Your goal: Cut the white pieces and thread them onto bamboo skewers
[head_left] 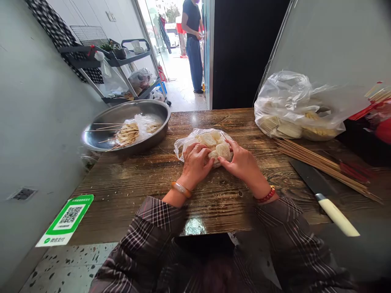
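Observation:
Pale round food pieces (207, 139) lie in an opened clear plastic bag (181, 145) at the middle of the wooden table. My left hand (196, 162) rests at the bag's near left side, its fingers bent over the pieces; what they hold, if anything, is hidden. My right hand (242, 161) is at the right side, with thumb and fingers around one rounded pale piece (224, 151). To the left, a steel basin (167, 118) holds skewered pieces (126, 135) and a plastic bag.
A cleaver (314, 179) and a bundle of wooden sticks (324, 165) lie at the right. Behind them stands a large filled plastic bag (287, 106). A green payment card (67, 217) is front left. A person (194, 49) stands in the doorway.

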